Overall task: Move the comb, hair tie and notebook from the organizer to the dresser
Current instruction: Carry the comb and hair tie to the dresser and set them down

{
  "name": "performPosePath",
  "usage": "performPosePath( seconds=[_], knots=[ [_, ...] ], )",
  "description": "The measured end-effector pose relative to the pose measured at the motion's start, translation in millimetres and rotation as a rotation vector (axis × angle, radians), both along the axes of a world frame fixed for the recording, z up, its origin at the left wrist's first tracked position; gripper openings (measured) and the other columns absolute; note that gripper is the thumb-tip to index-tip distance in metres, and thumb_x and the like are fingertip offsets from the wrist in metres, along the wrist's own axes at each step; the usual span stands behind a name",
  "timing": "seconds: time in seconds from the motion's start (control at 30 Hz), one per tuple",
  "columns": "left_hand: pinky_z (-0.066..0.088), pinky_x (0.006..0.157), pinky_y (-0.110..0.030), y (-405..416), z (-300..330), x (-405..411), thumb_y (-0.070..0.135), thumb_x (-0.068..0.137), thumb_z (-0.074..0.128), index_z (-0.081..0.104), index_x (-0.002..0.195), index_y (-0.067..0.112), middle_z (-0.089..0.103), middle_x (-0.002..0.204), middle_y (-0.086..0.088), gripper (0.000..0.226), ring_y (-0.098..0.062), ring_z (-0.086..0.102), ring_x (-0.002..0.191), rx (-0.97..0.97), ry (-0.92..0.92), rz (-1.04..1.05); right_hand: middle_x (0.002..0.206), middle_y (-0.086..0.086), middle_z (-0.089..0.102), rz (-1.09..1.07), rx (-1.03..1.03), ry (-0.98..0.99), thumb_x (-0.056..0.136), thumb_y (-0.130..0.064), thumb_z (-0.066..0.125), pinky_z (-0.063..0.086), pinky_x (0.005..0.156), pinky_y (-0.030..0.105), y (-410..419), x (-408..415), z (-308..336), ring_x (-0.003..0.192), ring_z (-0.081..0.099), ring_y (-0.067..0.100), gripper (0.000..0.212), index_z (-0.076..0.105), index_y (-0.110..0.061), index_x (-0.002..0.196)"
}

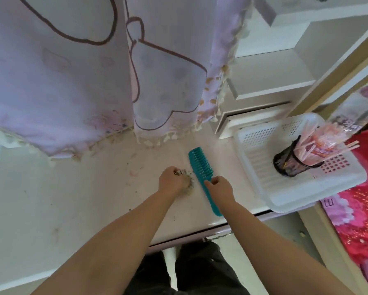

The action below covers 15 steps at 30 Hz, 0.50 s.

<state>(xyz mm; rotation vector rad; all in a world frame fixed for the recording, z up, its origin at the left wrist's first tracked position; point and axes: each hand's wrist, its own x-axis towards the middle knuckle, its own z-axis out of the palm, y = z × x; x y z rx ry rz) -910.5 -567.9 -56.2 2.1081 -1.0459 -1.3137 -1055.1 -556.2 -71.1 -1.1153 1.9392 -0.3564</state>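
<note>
A teal comb [201, 165] lies on the pale dresser top [93, 188], its teeth pointing right. My right hand [219, 188] rests over the comb's handle, fingers curled on it. Just to the left, my left hand [173, 180] is closed on a fluffy pale hair tie [186, 174] that touches the dresser surface. The white perforated organizer basket [264, 188] stands at the right edge of the dresser. No notebook is visible.
A black mesh cup [291, 165] with pink sticks stands inside the basket. A lilac curtain with tassels [93, 81] hangs over the back of the dresser. White shelves [274, 71] rise behind the basket. A red floral cloth [359, 220] lies at the right.
</note>
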Motion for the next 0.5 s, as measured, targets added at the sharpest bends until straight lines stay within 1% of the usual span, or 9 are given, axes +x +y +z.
performPosePath(
  seconds=[0.07, 0.1, 0.17, 0.2, 0.27, 0.37, 0.43, 0.47, 0.5],
  knots=[
    [0.038, 0.067, -0.028, -1.6, -6.4, 2.7, 0.013, 0.08, 0.055, 0.056, 0.092, 0.014, 0.06, 0.085, -0.002, 0.012, -0.021, 0.051, 0.08, -0.031, -0.078, -0.035, 0.067, -0.007, 0.049, -0.003, -0.003, -0.005, 0.086, -0.028, 0.056, 0.032, 0.047, 0.022, -4.7, -1.1, -5.2, 0.058, 0.045, 0.007, 0.015, 0.053, -0.013, 0.084],
    [0.037, 0.068, -0.027, -0.2, -10.0, 4.0, 0.014, 0.082, 0.053, 0.057, 0.1, 0.012, 0.061, 0.094, -0.005, 0.019, -0.02, 0.051, 0.083, -0.052, -0.112, -0.065, 0.068, -0.006, 0.05, -0.005, -0.002, -0.007, 0.087, -0.028, 0.056, 0.032, 0.048, 0.023, -5.3, -2.3, -6.2, 0.059, 0.046, 0.008, 0.015, 0.053, -0.013, 0.084],
    [0.042, 0.079, -0.029, 6.2, -18.2, 8.3, 0.018, 0.085, 0.053, 0.051, 0.121, 0.013, 0.055, 0.117, -0.011, 0.036, -0.024, 0.052, 0.1, -0.084, -0.177, -0.126, 0.072, -0.002, 0.058, -0.022, 0.002, -0.033, 0.089, -0.026, 0.053, 0.036, 0.05, 0.024, -4.6, -5.2, -8.3, 0.064, 0.053, 0.014, 0.014, 0.055, -0.013, 0.085],
    [0.043, 0.088, -0.033, 11.1, -21.5, 11.8, 0.023, 0.086, 0.052, 0.046, 0.128, 0.015, 0.05, 0.125, -0.011, 0.043, -0.026, 0.048, 0.11, -0.101, -0.233, -0.161, 0.076, 0.002, 0.062, -0.045, 0.001, -0.058, 0.09, -0.024, 0.052, 0.039, 0.051, 0.025, -3.9, -6.7, -8.6, 0.068, 0.057, 0.017, 0.013, 0.056, -0.013, 0.084],
    [0.04, 0.097, -0.041, 20.6, -26.4, 21.6, 0.032, 0.089, 0.047, 0.036, 0.136, 0.018, 0.043, 0.135, -0.009, 0.05, -0.027, 0.041, 0.122, -0.16, -0.405, -0.254, 0.082, 0.008, 0.066, -0.096, -0.026, -0.079, 0.09, -0.017, 0.048, 0.041, 0.053, 0.027, -3.5, -11.2, -7.9, 0.073, 0.061, 0.023, 0.012, 0.056, -0.013, 0.082],
    [0.026, 0.111, -0.043, 35.4, -36.9, 41.0, 0.04, 0.093, 0.035, 0.025, 0.142, 0.018, 0.031, 0.15, -0.007, 0.055, -0.026, 0.028, 0.136, -0.194, -0.629, -0.401, 0.088, 0.012, 0.065, -0.118, -0.09, -0.016, 0.092, -0.014, 0.044, 0.039, 0.056, 0.029, -8.0, -22.0, -4.9, 0.075, 0.056, 0.023, 0.014, 0.056, -0.01, 0.084],
    [0.009, 0.118, -0.043, 43.8, -46.0, 51.8, 0.043, 0.095, 0.027, 0.014, 0.147, 0.018, 0.015, 0.158, -0.003, 0.059, -0.021, 0.011, 0.145, -0.164, -0.684, -0.496, 0.094, 0.013, 0.065, -0.065, -0.093, 0.03, 0.093, -0.018, 0.045, 0.039, 0.057, 0.028, -12.1, -26.1, -4.0, 0.072, 0.053, 0.019, 0.014, 0.055, -0.008, 0.088],
    [0.002, 0.119, -0.043, 47.8, -51.1, 55.8, 0.045, 0.095, 0.024, 0.008, 0.148, 0.019, 0.006, 0.16, -0.002, 0.061, -0.019, 0.001, 0.147, -0.149, -0.7, -0.544, 0.097, 0.012, 0.064, -0.013, -0.078, 0.062, 0.092, -0.022, 0.048, 0.039, 0.055, 0.027, -12.7, -25.3, -3.1, 0.072, 0.054, 0.018, 0.015, 0.055, -0.008, 0.092],
    [-0.003, 0.119, -0.043, 51.6, -55.7, 58.9, 0.047, 0.095, 0.02, 0.002, 0.148, 0.02, -0.002, 0.16, 0.0, 0.063, -0.016, -0.007, 0.146, -0.142, -0.715, -0.586, 0.101, 0.01, 0.062, 0.056, -0.063, 0.113, 0.091, -0.027, 0.051, 0.041, 0.057, 0.026, -12.0, -23.0, -3.0, 0.077, 0.056, 0.019, 0.021, 0.055, -0.007, 0.098]
  ],
)
